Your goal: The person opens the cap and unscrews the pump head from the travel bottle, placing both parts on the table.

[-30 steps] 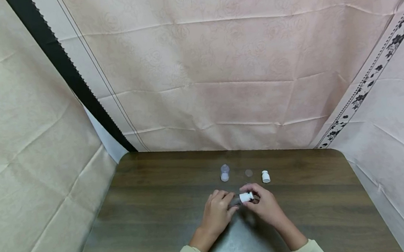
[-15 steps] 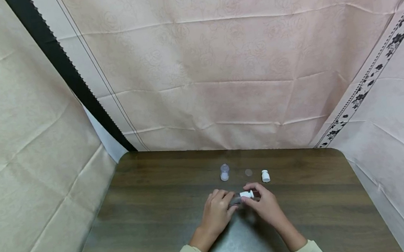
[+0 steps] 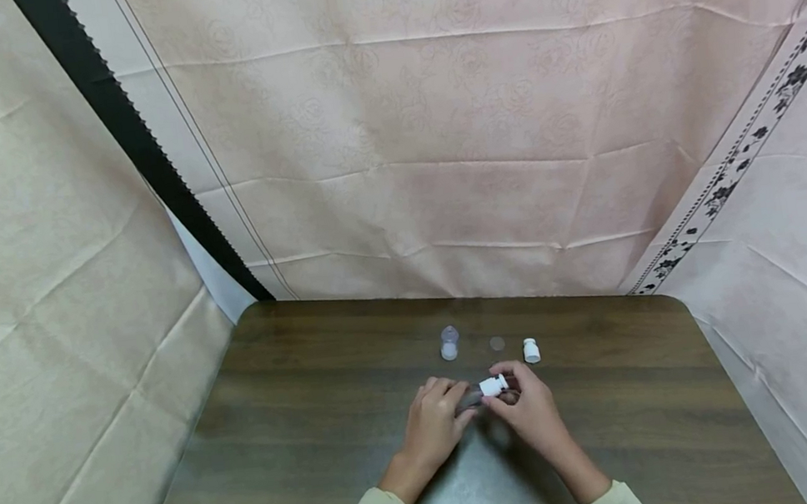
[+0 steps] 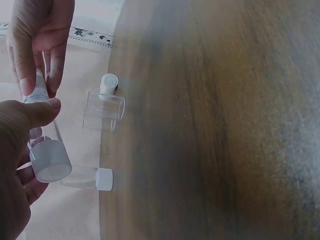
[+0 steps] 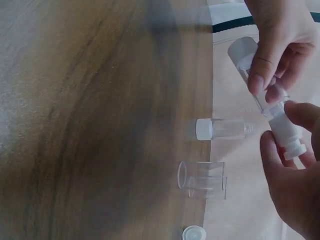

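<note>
Left hand (image 3: 432,425): fingers curled round a clear bottle (image 5: 260,85), held above the table (image 3: 320,430).
Right hand (image 3: 532,408): pinches the small white bottle (image 3: 494,385) against it.
Change: white bottle sits slightly higher than a second ago.

In the head view the clear vial (image 3: 473,400) between the left hand (image 3: 431,429) and right hand (image 3: 532,411) is mostly hidden by fingers. At 12 o'clock, the clear cup (image 3: 497,344) is too faint to make out.
</note>
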### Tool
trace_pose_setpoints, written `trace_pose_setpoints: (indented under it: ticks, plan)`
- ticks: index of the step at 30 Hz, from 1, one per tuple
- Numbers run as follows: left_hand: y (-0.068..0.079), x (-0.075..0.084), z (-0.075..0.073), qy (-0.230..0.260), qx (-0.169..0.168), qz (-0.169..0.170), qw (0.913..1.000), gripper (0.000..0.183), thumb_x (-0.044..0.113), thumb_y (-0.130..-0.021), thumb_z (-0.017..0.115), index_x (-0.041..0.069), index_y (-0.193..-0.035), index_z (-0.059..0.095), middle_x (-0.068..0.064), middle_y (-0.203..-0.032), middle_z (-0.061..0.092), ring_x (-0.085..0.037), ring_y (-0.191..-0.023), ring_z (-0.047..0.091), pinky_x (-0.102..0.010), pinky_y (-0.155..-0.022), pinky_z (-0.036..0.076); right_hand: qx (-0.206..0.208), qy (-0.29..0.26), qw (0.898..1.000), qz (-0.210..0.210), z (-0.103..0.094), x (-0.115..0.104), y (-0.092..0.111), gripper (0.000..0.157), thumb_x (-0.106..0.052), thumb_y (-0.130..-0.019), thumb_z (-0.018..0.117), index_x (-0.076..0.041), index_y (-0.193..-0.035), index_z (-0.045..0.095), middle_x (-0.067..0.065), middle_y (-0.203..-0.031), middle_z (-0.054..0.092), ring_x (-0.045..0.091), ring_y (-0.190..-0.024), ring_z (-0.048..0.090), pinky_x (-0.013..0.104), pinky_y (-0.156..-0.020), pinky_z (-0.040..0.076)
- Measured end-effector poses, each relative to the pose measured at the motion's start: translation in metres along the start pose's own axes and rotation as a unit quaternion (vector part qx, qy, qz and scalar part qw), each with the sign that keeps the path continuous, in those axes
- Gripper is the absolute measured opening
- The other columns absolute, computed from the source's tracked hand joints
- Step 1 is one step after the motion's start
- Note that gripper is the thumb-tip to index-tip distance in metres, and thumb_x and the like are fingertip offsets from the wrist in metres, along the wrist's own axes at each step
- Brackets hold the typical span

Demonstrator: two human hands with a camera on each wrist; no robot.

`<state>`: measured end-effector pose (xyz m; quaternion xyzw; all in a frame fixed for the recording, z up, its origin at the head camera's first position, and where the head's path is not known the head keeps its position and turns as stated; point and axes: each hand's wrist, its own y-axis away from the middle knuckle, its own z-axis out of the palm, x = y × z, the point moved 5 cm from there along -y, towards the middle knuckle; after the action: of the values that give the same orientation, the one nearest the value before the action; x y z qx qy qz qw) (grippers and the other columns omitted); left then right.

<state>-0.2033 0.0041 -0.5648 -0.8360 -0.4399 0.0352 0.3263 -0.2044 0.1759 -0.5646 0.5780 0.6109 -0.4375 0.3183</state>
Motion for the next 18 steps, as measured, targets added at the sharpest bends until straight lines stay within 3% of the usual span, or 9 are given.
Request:
trace_pose_setpoints:
  ticks: [8,18]
  plan:
    - [0.001,-0.003,0.002,0.012,-0.012,-0.031,0.9994,0.039,0.033,-0.076,0.093,0.016,-0.108,0.077,0.002,-0.098,0.072,-0.014,-0.087,0.064,-0.031,-0.074,0.055,0.036,-0.002,0.998,-0.042,-0.005,0.002,0.001,0.054,0.015,-0.076,0.083,0.001,-0.123,0.061,0.023,-0.123,0.071,0.035,-0.105,0.073,0.035,-0.087,0.060]
    - [0.002,-0.005,-0.001,0.016,0.023,-0.023,0.9993,0.042,0.034,-0.072,0.095,0.014,-0.105,0.078,0.001,-0.095,0.072,-0.014,-0.085,0.064,-0.031,-0.072,0.054,0.052,0.067,0.995,-0.047,-0.032,0.019,-0.008,0.052,0.013,-0.077,0.083,0.004,-0.125,0.065,0.023,-0.124,0.065,0.037,-0.104,0.072,0.038,-0.087,0.061]
